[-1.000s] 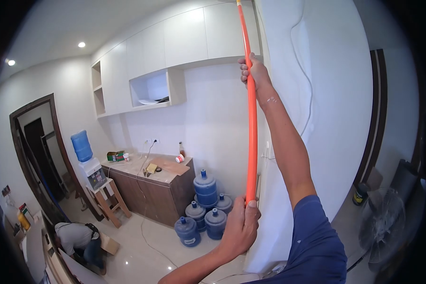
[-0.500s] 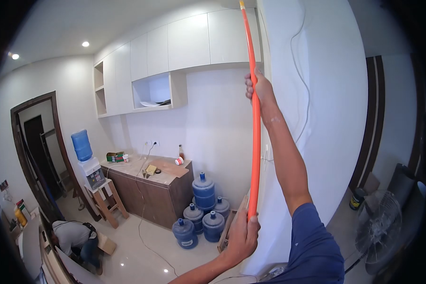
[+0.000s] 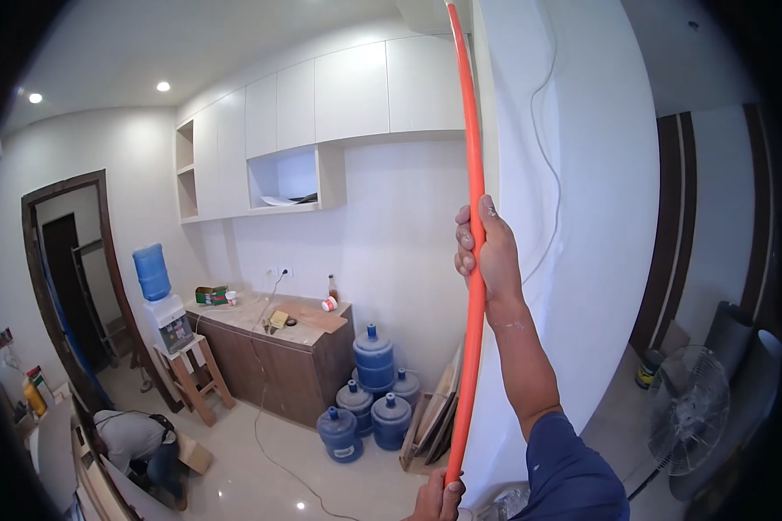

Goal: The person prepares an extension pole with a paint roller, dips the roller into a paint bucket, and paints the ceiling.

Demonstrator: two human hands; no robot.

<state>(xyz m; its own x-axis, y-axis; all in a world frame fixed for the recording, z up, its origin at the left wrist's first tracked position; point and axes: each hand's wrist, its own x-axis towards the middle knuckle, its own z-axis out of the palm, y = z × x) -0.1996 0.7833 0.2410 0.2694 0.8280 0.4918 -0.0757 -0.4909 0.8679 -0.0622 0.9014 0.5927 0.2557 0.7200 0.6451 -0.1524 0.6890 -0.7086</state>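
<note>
A long orange pole (image 3: 469,347) runs from the top edge of the view down to the bottom, nearly upright and slightly bowed. My right hand (image 3: 486,247) is wrapped around its middle, fingers on the left side and the thumb up along the right. Near the bottom edge, my left hand (image 3: 440,498) grips the pole's lower part, partly cut off by the frame. The pole's upper end reaches the ceiling area, where its tip is hard to make out. It passes in front of the edge of a white wall (image 3: 582,217).
White upper cabinets (image 3: 350,87) line the back wall above a brown counter (image 3: 243,356). Several blue water jugs (image 3: 374,360) stand on the floor beside leaning boards (image 3: 434,408). A person (image 3: 139,443) crouches at lower left. A fan (image 3: 690,408) stands at right, a water dispenser (image 3: 167,323) at left.
Both my hands are lower in the view, still around the pole. The yellow tip at its top no longer shows clearly. The room sits slightly lower in the view.
</note>
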